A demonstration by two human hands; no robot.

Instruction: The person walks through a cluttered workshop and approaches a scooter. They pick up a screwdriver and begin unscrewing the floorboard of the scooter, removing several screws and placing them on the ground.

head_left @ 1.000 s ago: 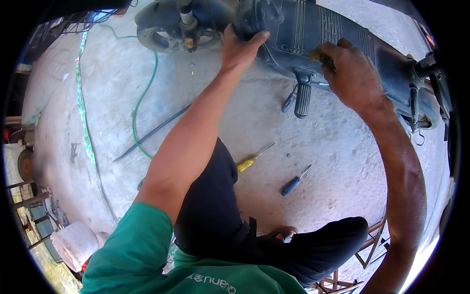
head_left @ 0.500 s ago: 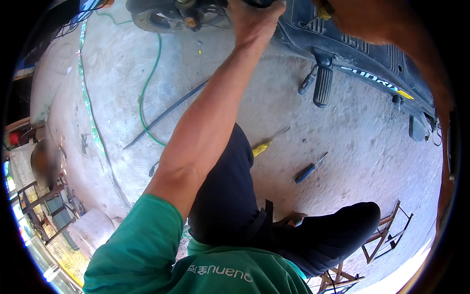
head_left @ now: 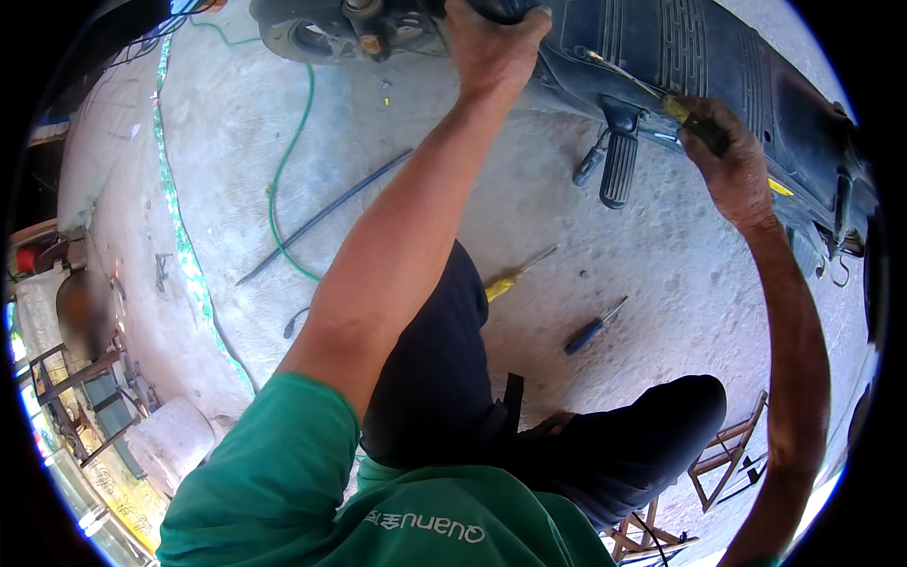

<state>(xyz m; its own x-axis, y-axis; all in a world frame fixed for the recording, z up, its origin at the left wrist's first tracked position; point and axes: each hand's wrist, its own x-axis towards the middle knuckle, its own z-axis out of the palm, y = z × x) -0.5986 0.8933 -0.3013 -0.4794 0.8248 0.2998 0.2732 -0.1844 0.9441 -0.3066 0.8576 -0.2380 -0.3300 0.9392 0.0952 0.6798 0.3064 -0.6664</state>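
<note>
Beside the scooter (head_left: 652, 42), your right grip (head_left: 732, 168) clasps a screwdriver (head_left: 675, 107), shaft slanting up-left over it; farther left, your left grip (head_left: 496, 49) touches the scooter, closure unclear.

The scooter (head_left: 723, 61) is dark blue-black, with parallel ribs and short dashes on its surface; its footrest (head_left: 620, 170) is black, ribbed lengthwise. The held screwdriver (head_left: 676, 110) is yellow and black, silver-shafted. On the mottled grey floor (head_left: 510, 189), one screwdriver (head_left: 500, 288) shows yellow, another screwdriver (head_left: 586, 335) blue. The hose (head_left: 273, 194) is plain green; the strip (head_left: 185, 246) toward the floor's left edge, patterned green-and-white.
</note>
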